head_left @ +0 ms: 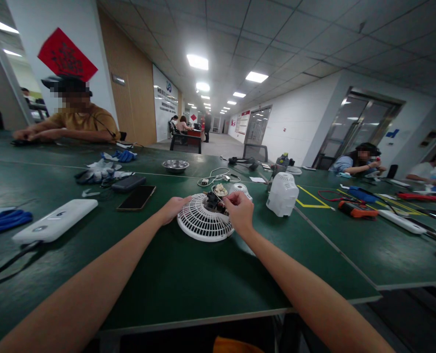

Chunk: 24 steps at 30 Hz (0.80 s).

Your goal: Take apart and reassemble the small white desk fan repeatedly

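Step in hand looks like fine work on dark part (pixel 213 201) at middle of round white grille (pixel 199 228) — grille lies on counter (pixel 166 284) before me. My left hand (pixel 173 208) touches left rim; can't tell how far closed, or whether it grips. My right hand (pixel 240 210) pinched closed over dark part — can't tell what's between fingertips. Move calls for steady rim, light pinch, small finger motions; slip could tug something loose.

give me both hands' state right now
Left hand: touching the white fan grille, grip unclear
Right hand: pinched shut at the dark centre part, contents unclear
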Each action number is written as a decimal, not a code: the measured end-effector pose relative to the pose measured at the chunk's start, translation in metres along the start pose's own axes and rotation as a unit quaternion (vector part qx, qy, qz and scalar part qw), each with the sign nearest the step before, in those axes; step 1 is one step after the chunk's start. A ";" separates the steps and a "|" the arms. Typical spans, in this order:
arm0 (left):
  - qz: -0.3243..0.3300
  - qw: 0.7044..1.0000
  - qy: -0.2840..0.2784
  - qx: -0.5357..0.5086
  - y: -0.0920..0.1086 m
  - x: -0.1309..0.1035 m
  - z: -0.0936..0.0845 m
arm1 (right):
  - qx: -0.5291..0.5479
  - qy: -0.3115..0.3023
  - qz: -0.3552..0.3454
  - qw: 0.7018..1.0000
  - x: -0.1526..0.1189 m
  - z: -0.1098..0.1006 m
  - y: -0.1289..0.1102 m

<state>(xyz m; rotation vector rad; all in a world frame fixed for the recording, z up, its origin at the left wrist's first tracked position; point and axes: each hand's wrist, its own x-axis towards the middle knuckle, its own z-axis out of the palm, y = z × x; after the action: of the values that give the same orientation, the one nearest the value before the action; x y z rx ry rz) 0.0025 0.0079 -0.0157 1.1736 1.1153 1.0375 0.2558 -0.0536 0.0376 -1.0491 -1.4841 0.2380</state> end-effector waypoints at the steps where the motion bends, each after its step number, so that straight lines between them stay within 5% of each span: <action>1: -0.001 1.000 0.000 -0.001 -0.001 0.002 -0.001 | 0.006 0.006 0.005 1.000 0.000 0.001 0.000; 14: -0.003 1.000 0.016 0.004 0.005 -0.005 0.004 | 0.089 0.007 0.074 0.993 0.005 0.013 0.024; 24: 0.014 1.000 0.015 0.015 -0.004 0.004 -0.001 | 0.234 -0.109 0.141 0.956 0.008 0.009 0.015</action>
<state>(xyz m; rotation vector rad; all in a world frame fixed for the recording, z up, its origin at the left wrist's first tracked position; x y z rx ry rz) 0.0025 0.0113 -0.0197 1.2042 1.1443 1.0651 0.2559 -0.0355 0.0310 -0.8588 -1.3703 0.8887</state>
